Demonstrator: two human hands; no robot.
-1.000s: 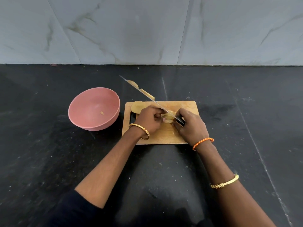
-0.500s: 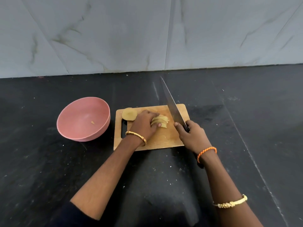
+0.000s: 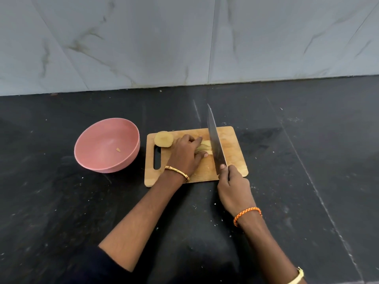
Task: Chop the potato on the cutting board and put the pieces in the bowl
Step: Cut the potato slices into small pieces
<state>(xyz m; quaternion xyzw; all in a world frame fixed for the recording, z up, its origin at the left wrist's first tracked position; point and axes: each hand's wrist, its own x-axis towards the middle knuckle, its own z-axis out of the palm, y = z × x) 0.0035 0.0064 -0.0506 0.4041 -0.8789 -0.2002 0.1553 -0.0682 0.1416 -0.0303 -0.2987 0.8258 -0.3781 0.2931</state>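
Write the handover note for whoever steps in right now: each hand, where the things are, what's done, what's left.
Left hand: fingers hold the stack of potato slices down on the cutting board.
Right hand: grip closed round the knife handle, blade just right of the slices, tip pointing away.
Potato half: uncut, at the board's far left corner.
Pink bowl: left of the board, only one small scrap inside.
Done: one half sliced.
Left: cut the slices, chop the other half, move everything into the bowl.
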